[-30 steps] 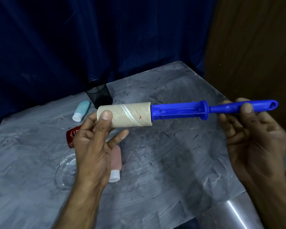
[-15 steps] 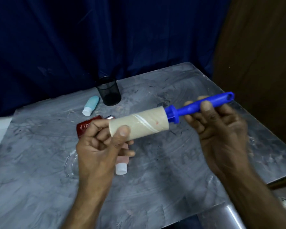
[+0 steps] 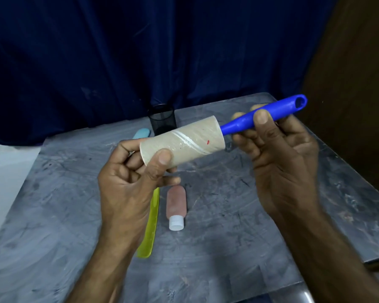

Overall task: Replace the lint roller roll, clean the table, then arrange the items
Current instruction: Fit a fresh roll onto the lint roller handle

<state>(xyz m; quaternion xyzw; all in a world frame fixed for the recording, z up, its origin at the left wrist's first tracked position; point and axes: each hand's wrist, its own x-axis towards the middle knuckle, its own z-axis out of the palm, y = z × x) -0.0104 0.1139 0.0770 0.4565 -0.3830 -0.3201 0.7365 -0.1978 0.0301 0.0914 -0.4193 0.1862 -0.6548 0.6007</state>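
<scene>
Bare beige cardboard lint roll (image 3: 182,144), diagonal glue seam, small red fleck, sits on a blue plastic roller handle (image 3: 265,115), held in the air above the grey marbled table (image 3: 239,226), tilted up to the far right. Left hand (image 3: 127,184) grasps the roll's near-left end, thumb on top. Right hand (image 3: 280,154) pinches the handle, thumb in front, fingers behind. Count: one roller, two small bottles, one black mesh cup (image 3: 162,119), one yellow-green plastic strip (image 3: 150,226). Pink bottle with white cap (image 3: 176,204) lies in full view; pale blue bottle (image 3: 142,133) mostly hidden behind the left hand. Strip's far end under the hand; what it is, unclear. Cup base behind the roll.
</scene>
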